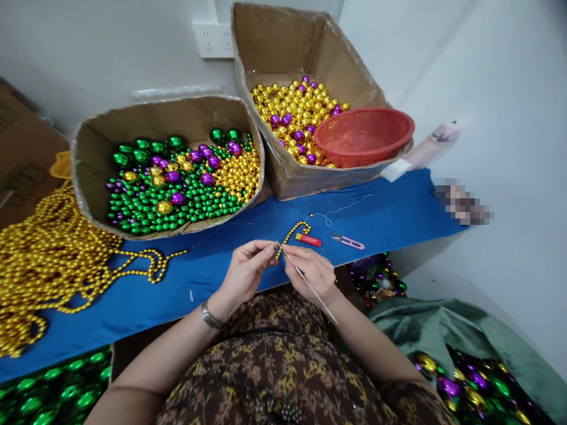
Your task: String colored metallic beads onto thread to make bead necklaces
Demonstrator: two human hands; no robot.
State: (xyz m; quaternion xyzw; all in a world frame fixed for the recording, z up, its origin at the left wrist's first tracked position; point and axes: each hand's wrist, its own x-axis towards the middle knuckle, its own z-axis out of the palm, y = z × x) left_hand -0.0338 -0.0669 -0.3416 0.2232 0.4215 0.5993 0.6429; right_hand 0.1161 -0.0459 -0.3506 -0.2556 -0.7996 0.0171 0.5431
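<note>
My left hand is closed in a pinch at the near end of a short gold bead string. The string curves away over the blue cloth, and a thin thread runs on from its far end. My right hand is closed around a long thin metal needle, whose back end slants down toward my wrist. Both sets of fingertips nearly meet at the string; the exact contact there is too small to tell. Just beyond my right hand lie a small red and yellow lighter-like item and pink thread snips.
Cardboard boxes of loose beads and larger balls stand at the back; a red plastic basin rests on the right one. Gold bead strands pile up at left. The blue cloth covers a narrow table.
</note>
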